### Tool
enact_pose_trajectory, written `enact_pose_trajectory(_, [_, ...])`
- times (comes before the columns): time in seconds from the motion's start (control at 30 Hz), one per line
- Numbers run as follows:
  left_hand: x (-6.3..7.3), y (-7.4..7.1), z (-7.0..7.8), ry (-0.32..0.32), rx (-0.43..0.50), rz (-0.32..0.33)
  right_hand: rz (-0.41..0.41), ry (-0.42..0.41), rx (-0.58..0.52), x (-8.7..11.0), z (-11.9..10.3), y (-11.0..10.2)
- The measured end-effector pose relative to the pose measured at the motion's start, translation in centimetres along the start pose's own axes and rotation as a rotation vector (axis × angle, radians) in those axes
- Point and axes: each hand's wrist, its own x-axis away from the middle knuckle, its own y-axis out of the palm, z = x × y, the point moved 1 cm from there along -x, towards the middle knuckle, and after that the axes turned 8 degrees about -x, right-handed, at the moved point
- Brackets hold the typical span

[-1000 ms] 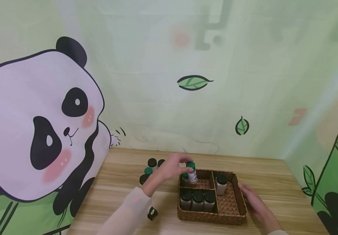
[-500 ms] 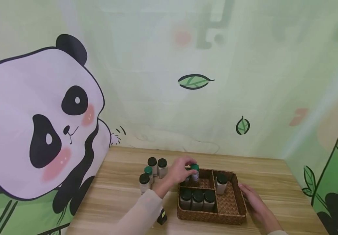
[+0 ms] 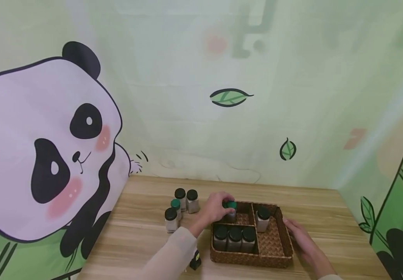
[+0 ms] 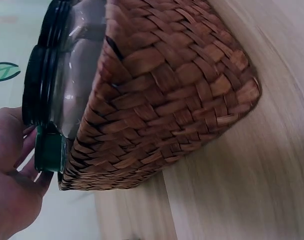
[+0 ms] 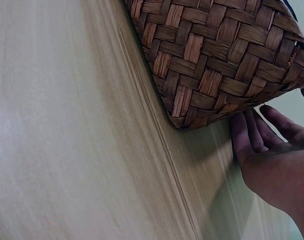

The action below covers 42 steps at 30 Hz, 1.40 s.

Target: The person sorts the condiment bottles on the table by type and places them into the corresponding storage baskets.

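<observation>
My left hand (image 3: 214, 209) pinches a small green-capped spice jar (image 3: 232, 206) by its cap, low inside the back left compartment of a woven basket (image 3: 250, 258). In the left wrist view its green cap (image 4: 49, 152) shows just above the rim, with fingers around it. Most of the jar's body is hidden. Against the basket's right outer wall rests my right hand (image 3: 304, 240), its fingers fairly straight. Several black-capped jars (image 3: 234, 238) stand in a row in the front left compartment. One more black-capped jar (image 3: 263, 218) is at the back of the right compartment.
Left of the basket, black-capped jars (image 3: 171, 220) and a green-capped jar (image 3: 175, 206) stand in a group on the wooden table (image 3: 135, 217). A panda-printed cloth (image 3: 173, 116) hangs behind the table.
My left hand has moved slightly right and down, lowering the green-capped jar into the back left compartment. The jars on the table have come into fuller view. My right hand has stayed at the basket.
</observation>
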Motion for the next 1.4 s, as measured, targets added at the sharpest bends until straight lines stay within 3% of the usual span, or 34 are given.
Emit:
enact_pose_trajectory(0.8, [-0.3,0.4,0.1,-0.032,0.005,-0.039,0.024,-0.003,0.004,0.1,0.2,-0.3])
enact_pose_trajectory(1.1, [0.0,0.4,0.4,-0.014,-0.057,-0.029,0.023,-0.002,-0.001,0.2,0.4,-0.3])
enact_pose_trajectory(1.27, [0.7,-0.5,0.2,0.014,-0.092,-0.021,0.027,-0.002,0.003,0.1,0.5,-0.4])
enact_pose_trajectory(1.4, [1.8,-2.3,0.1,-0.002,-0.077,-0.012,0.019,-0.003,0.008,-0.1,0.4,-0.3])
